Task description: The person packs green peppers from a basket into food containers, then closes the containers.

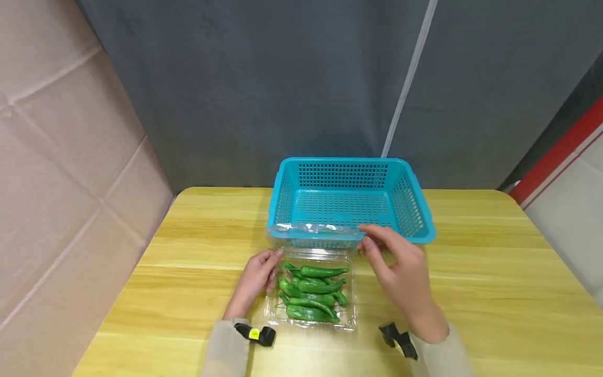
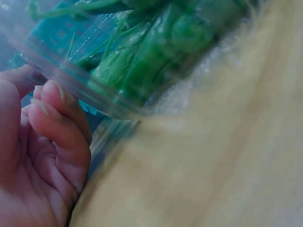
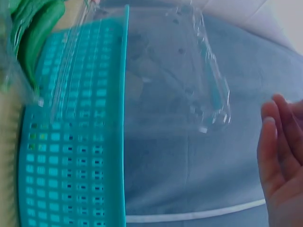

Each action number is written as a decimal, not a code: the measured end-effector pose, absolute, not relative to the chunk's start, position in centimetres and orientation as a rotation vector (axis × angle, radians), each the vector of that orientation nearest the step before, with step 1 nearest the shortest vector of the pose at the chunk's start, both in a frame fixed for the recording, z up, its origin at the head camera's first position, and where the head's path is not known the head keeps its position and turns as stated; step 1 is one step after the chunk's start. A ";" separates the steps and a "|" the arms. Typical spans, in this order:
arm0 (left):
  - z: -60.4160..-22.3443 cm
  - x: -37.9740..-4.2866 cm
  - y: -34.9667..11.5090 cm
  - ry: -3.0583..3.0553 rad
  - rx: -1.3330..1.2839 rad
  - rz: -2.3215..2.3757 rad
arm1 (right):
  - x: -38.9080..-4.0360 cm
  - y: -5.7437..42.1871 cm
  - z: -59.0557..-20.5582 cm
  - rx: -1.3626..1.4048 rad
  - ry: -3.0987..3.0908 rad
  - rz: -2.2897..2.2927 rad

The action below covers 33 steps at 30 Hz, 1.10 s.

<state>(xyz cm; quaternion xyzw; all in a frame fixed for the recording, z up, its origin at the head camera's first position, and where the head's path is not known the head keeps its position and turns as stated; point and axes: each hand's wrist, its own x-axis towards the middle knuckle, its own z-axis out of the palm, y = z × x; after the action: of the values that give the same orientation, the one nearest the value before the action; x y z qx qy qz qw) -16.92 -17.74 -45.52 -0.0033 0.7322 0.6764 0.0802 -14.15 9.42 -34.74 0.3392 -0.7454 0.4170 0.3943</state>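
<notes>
Long green peppers (image 1: pixel 311 299) lie in a clear plastic clamshell box (image 1: pixel 352 319) on the table. Its hinged lid (image 1: pixel 316 230) stands raised at the back, close to the blue basket. My left hand (image 1: pixel 254 275) holds the box's left side near the hinge, thumb at the edge; in the left wrist view its fingers (image 2: pixel 61 123) curl beside the clear wall. Near the lid's right end is my right hand (image 1: pixel 400 267), fingers loosely bent. The right wrist view shows that hand (image 3: pixel 284 156) apart from the lid (image 3: pixel 161 71), holding nothing.
A blue perforated basket (image 1: pixel 426 230) stands directly behind the box on the wooden table (image 1: pixel 490 272). A dark grey curtain (image 1: pixel 264 94) hangs behind the table's far edge. To the left rises a pale padded wall (image 1: pixel 70 157).
</notes>
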 end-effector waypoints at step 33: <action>-45.4 -16.8 -17.9 2.182 0.004 2.029 | -21.3 10.4 -36.4 0.541 -2.607 0.921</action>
<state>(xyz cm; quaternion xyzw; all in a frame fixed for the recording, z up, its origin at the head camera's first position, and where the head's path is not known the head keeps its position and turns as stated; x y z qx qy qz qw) -16.79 -17.85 -45.35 0.0012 0.7299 0.6787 0.0810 -21.29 10.36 -36.44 0.1896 -0.9132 0.3226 0.1612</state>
